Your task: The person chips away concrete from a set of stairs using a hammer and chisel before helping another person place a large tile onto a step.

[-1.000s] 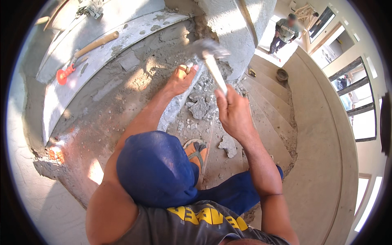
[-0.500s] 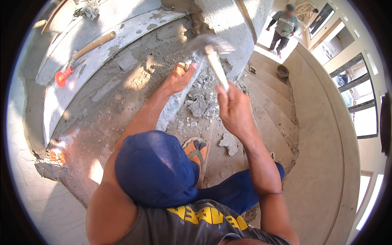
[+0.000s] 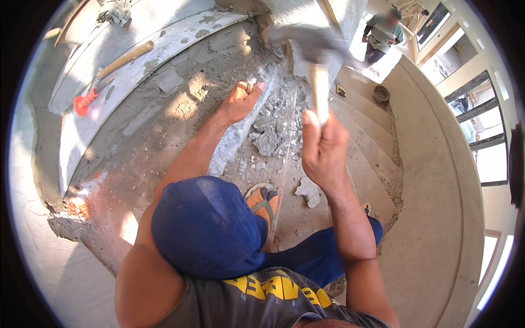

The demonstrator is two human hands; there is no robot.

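Right hand [image 3: 326,143] grips a smooth, pale-handled hammer [image 3: 320,82], blurred up top; left hand [image 3: 238,104] clasps a ribbed rod [image 3: 250,87], mostly hidden

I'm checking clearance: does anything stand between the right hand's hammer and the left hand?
Nothing visible does. The hammer, partly blurred, appears raised in the right hand, and the gap to the left hand looks open. The loose rubble lies low, apparently beneath that path rather than in it.
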